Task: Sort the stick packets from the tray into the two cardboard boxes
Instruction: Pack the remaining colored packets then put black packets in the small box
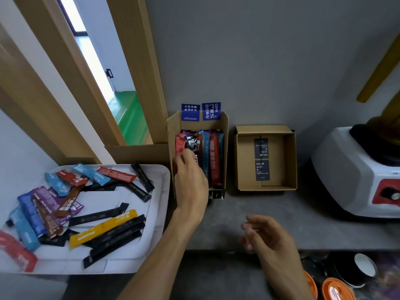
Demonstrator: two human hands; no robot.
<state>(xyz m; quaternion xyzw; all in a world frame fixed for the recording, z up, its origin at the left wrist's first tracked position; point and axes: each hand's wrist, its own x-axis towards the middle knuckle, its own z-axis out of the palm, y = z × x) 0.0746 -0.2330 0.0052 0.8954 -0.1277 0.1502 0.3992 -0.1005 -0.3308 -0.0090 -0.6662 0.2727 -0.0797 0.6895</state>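
A white tray (160,191) on the left holds several stick packets: black, blue, red, purple, brown and one yellow packet (104,228). The left cardboard box (225,131), with two blue labels on its back flap, holds several coloured packets standing side by side. My left hand (190,180) reaches into this box and pinches a black packet (192,146) among them. The right cardboard box (290,161) has two dark labels on its floor and no packets. My right hand (268,234) hovers over the grey counter with loosely curled fingers and nothing in it.
A white and red appliance (355,169) stands at the right on the grey counter (227,208). Below the counter edge at the lower right are orange lids (333,289) and a black cup (357,269). A wooden door frame and open doorway lie behind the tray.
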